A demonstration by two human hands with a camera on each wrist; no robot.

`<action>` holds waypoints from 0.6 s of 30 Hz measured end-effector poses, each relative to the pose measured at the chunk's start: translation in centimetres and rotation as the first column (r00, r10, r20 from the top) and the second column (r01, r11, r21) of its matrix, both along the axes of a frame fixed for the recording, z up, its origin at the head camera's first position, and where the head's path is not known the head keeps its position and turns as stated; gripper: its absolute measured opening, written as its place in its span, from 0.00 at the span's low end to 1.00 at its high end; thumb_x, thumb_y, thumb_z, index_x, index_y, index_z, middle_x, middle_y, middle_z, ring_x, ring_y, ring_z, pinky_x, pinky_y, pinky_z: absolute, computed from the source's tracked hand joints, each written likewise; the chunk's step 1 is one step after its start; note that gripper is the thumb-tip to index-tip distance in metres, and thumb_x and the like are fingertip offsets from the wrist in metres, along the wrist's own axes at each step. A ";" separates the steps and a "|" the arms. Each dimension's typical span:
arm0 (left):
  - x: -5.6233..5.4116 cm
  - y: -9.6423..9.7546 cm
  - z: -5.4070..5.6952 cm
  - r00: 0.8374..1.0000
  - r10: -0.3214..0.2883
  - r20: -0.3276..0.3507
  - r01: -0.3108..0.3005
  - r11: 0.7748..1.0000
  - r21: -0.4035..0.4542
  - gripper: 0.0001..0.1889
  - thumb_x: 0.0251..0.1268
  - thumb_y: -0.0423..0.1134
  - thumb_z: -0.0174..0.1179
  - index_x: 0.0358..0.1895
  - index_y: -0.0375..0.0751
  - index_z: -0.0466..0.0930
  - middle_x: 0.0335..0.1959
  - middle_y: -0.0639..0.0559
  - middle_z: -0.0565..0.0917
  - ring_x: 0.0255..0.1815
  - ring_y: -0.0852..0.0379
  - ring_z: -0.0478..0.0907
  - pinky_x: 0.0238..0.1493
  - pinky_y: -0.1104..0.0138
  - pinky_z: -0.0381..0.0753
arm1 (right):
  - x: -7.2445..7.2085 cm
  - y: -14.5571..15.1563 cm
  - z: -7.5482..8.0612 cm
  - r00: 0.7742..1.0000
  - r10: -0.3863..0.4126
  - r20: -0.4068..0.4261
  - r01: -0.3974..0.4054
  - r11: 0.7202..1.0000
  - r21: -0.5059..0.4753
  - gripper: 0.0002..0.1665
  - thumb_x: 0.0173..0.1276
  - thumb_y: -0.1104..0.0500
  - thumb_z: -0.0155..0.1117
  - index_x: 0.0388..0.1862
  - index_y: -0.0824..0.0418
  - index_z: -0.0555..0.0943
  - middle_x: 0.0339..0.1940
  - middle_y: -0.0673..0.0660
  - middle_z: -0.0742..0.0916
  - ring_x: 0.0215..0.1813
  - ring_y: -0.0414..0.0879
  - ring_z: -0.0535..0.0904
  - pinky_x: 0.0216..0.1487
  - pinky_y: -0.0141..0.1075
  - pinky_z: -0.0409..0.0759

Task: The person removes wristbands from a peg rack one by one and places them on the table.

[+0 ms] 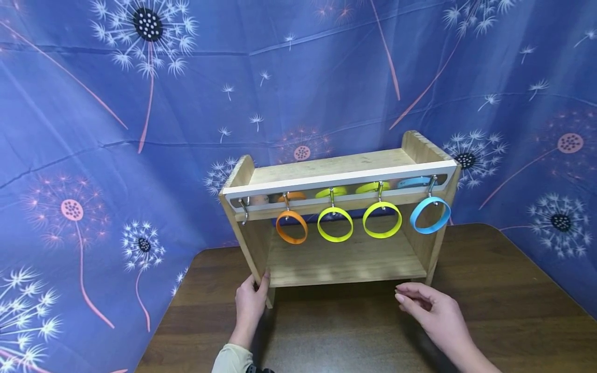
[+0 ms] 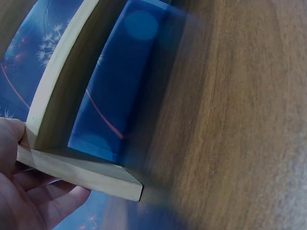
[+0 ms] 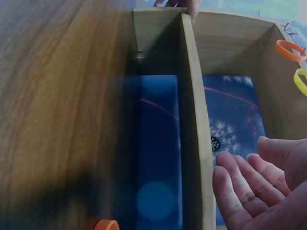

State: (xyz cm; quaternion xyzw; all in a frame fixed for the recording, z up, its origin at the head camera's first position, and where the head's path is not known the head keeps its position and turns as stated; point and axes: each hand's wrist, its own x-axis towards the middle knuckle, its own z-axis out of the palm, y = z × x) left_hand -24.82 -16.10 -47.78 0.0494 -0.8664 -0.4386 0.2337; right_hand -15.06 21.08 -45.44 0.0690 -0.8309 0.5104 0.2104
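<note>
A wooden shelf rack (image 1: 345, 256) stands on the table, with a metal hook rail (image 1: 338, 178) across its upper front. From the hooks hang an orange wristband (image 1: 278, 228), two yellow wristbands (image 1: 319, 228) and a blue wristband (image 1: 440, 226); the leftmost hook (image 1: 244, 212) carries none. My left hand (image 1: 251, 303) grips the rack's left side panel low down, thumb on the front and fingers around the outside, as the left wrist view shows. Near the lower right front of the rack, my right hand (image 1: 436, 313) hovers apart from it, fingers loosely bent, nothing in them.
The brown wooden table (image 1: 326, 336) extends in front of the rack and to both sides. Behind it hangs a blue cloth (image 1: 326, 93) with dandelion prints. Part of an orange band (image 3: 106, 225) shows at the bottom edge of the right wrist view.
</note>
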 end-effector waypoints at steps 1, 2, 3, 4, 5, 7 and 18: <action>0.0 0.0 0.0 1.000 0.000 0.002 0.000 1.000 0.001 0.17 0.66 0.47 0.62 0.19 0.47 0.74 0.11 0.59 0.67 0.16 0.56 0.66 0.22 0.63 0.65 | 0.0 -0.2 0.1 1.000 0.007 -0.004 -0.007 1.000 -0.007 0.09 0.64 0.65 0.68 0.44 0.61 0.83 0.35 0.50 0.89 0.31 0.40 0.85 0.32 0.30 0.80; 0.0 0.0 0.0 1.000 0.001 0.003 -0.001 1.000 -0.001 0.18 0.66 0.47 0.62 0.19 0.46 0.73 0.11 0.59 0.67 0.16 0.56 0.66 0.22 0.63 0.65 | 0.0 -0.3 0.2 1.000 0.010 -0.008 -0.010 1.000 -0.012 0.09 0.64 0.66 0.68 0.44 0.61 0.84 0.35 0.49 0.88 0.31 0.40 0.85 0.32 0.30 0.80; 0.0 0.0 0.0 1.000 0.001 0.004 -0.001 1.000 -0.001 0.18 0.66 0.47 0.62 0.19 0.46 0.73 0.11 0.59 0.66 0.16 0.56 0.65 0.21 0.63 0.65 | 0.0 -0.5 0.3 1.000 0.011 -0.008 -0.012 1.000 -0.014 0.09 0.64 0.66 0.68 0.43 0.60 0.84 0.34 0.48 0.88 0.31 0.40 0.85 0.32 0.29 0.80; 0.0 0.0 0.0 1.000 0.002 0.005 -0.002 1.000 -0.002 0.18 0.66 0.47 0.62 0.19 0.46 0.73 0.11 0.59 0.66 0.16 0.57 0.65 0.21 0.63 0.64 | 0.0 -0.7 0.4 1.000 0.015 -0.010 -0.015 1.000 -0.016 0.09 0.64 0.66 0.68 0.43 0.60 0.84 0.34 0.48 0.88 0.31 0.40 0.85 0.32 0.29 0.80; 0.0 0.0 0.0 1.000 0.001 0.003 -0.001 1.000 -0.002 0.18 0.66 0.48 0.62 0.19 0.46 0.73 0.11 0.59 0.66 0.16 0.57 0.65 0.21 0.63 0.64 | 0.0 -0.8 0.5 1.000 0.017 -0.010 -0.017 1.000 -0.019 0.09 0.63 0.66 0.69 0.43 0.60 0.84 0.34 0.47 0.88 0.32 0.40 0.85 0.32 0.29 0.80; 0.0 0.0 -0.1 1.000 0.002 0.003 -0.002 1.000 -0.003 0.19 0.66 0.48 0.62 0.19 0.46 0.73 0.11 0.59 0.66 0.16 0.57 0.65 0.21 0.63 0.64 | 0.0 -1.1 0.7 1.000 0.018 -0.012 -0.019 1.000 -0.018 0.09 0.63 0.64 0.69 0.43 0.59 0.84 0.34 0.48 0.89 0.31 0.39 0.85 0.32 0.29 0.79; 0.2 0.0 -0.1 1.000 0.002 0.000 -0.002 1.000 0.002 0.18 0.66 0.49 0.62 0.20 0.45 0.74 0.13 0.58 0.67 0.17 0.57 0.65 0.22 0.63 0.65 | -0.3 -2.3 2.1 0.997 0.042 -0.061 -0.044 0.999 -0.032 0.09 0.62 0.64 0.70 0.42 0.61 0.84 0.33 0.49 0.89 0.31 0.42 0.86 0.33 0.29 0.79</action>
